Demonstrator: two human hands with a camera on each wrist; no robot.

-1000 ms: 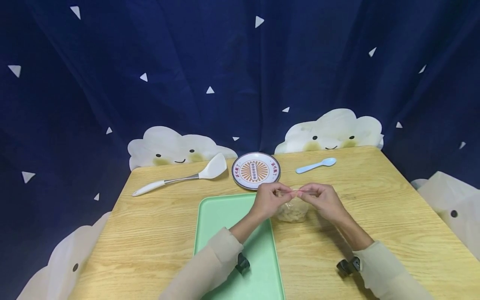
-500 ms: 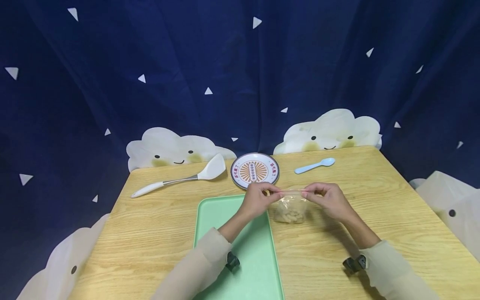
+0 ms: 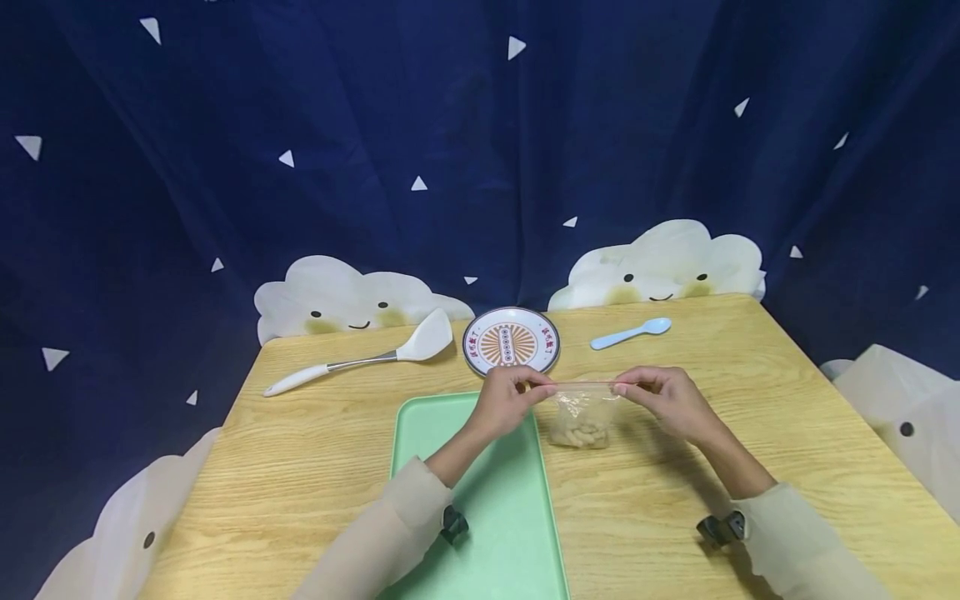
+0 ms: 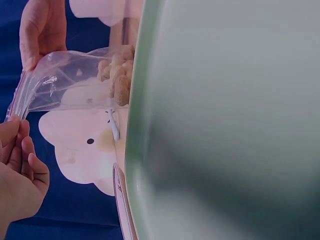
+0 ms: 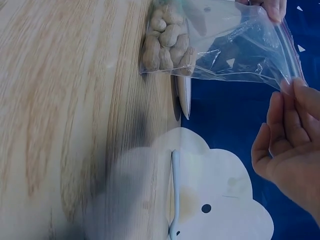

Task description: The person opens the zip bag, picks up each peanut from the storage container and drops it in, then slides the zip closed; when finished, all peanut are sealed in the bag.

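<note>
A clear zip bag (image 3: 588, 408) of peanuts stands upright on the table, just right of the green tray. Unshelled peanuts (image 5: 170, 37) fill its bottom part, and the upper part is slack, see-through plastic. My left hand (image 3: 512, 398) pinches one end of the zip edge between thumb and fingers. At the other end, the thumb and fingers of my right hand (image 3: 667, 402) pinch the same edge. Between the hands the zip strip runs straight and taut. The left wrist view has the left hand (image 4: 22, 175) and right hand (image 4: 45, 30) on the bag's top edge.
The green tray (image 3: 480, 533) lies under the left forearm. Behind the hands is a round printed plate (image 3: 512, 340), with a white-headed spatula (image 3: 375, 354) to its left and a light blue spoon (image 3: 632, 333) to its right. A dark blue curtain (image 3: 450, 125) hangs behind the table.
The hands have moved apart from near the middle of the zip edge to its two ends. The bag's top is now stretched flat, and the bag stays in about the same place.
</note>
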